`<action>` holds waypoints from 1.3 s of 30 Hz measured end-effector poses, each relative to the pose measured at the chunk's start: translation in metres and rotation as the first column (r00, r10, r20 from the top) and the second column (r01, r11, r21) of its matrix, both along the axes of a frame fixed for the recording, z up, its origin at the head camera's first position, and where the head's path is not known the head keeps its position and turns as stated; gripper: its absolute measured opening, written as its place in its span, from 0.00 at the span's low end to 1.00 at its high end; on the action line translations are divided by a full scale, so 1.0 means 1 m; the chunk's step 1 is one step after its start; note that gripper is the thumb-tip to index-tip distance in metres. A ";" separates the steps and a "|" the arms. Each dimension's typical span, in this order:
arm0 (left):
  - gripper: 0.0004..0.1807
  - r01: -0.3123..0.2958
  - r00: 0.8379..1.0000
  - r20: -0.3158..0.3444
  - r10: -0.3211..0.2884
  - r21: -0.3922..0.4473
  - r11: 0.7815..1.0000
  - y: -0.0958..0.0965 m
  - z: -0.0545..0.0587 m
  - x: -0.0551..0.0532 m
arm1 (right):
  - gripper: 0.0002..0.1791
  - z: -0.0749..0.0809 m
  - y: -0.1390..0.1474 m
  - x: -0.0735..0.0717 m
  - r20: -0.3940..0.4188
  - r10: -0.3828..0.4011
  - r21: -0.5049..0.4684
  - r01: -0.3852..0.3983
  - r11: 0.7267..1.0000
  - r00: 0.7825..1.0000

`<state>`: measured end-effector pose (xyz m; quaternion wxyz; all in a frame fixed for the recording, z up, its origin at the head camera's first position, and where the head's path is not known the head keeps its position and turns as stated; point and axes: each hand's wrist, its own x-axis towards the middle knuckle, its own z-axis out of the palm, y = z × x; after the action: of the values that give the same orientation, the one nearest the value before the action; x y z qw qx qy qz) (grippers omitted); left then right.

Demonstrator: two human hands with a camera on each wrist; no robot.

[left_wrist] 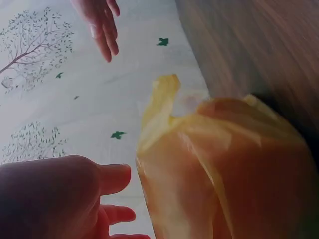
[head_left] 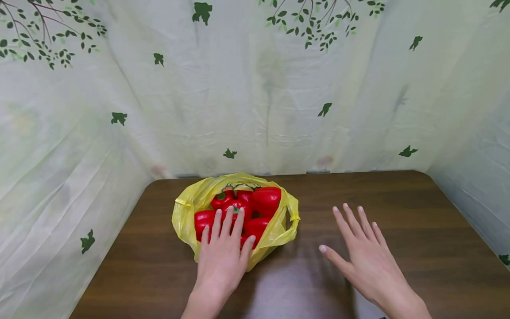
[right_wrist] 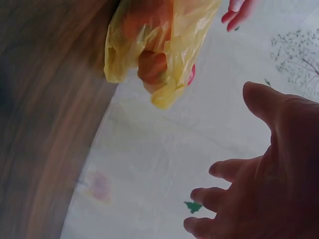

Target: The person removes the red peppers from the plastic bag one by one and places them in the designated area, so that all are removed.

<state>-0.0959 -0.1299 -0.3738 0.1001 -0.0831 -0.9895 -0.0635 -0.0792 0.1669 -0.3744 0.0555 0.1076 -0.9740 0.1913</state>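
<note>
A yellow plastic bag stands on the table with its mouth spread wide, and several red bell peppers fill it. In the head view my left hand is over the near side of the bag, fingers straight and spread, hiding part of the peppers. The left wrist view shows a gap between that thumb and the bag. My right hand hovers above the table to the right of the bag, its fingers extended and holding nothing. Peppers show dimly through the bag's side in the right wrist view.
The brown wooden table has rounded far corners. A pale cloth with printed leaves and branches hangs behind it and along both sides. Light reflects off the tabletop between my hands.
</note>
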 end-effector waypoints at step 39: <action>0.35 0.011 0.991 -0.135 -0.011 -0.006 1.000 -0.105 0.023 -0.022 | 0.44 0.004 -0.078 -0.059 -0.206 0.226 0.014 -0.228 0.973 0.952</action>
<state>-0.1181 -0.2351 -0.3507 0.1661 -0.0929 -0.9801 -0.0557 -0.1379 0.0891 -0.3700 0.1343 0.2379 -0.9432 0.1892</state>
